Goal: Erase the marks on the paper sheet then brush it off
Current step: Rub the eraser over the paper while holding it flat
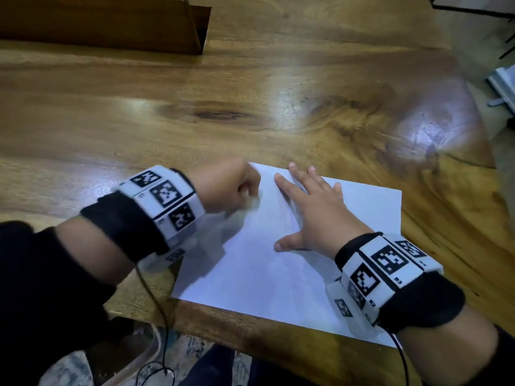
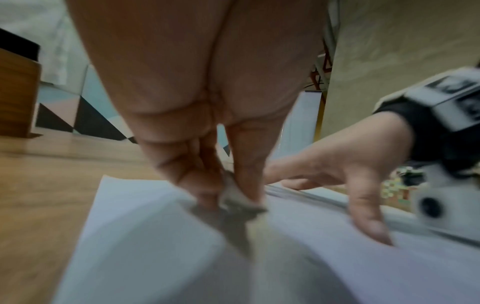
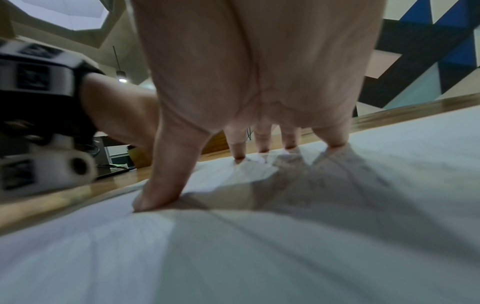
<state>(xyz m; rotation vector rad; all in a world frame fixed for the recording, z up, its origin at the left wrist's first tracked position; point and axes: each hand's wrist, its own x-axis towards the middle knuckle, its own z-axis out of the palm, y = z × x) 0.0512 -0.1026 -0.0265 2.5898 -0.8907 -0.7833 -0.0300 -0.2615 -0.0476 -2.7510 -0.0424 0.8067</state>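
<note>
A white paper sheet point(image 1: 250, 263) lies on the wooden table near its front edge. My right hand point(image 1: 306, 207) is spread flat on the sheet point(image 3: 259, 257), its fingertips point(image 3: 240, 154) and thumb pressing it down. My left hand point(image 1: 237, 188) is curled at the sheet's far left corner and pinches a small whitish eraser point(image 2: 233, 193) between thumb and fingers, its tip touching the paper point(image 2: 145, 236). In the head view the eraser point(image 1: 252, 204) is a blurred pale smear. Faint pencil lines point(image 3: 350, 176) show on the sheet under the right hand.
The wooden table point(image 1: 195, 112) stretches far ahead and to the left. A dark wooden box point(image 1: 111, 23) stands at the far left. The table's front edge point(image 1: 223, 324) runs just below the sheet. Cables hang from both wrist bands.
</note>
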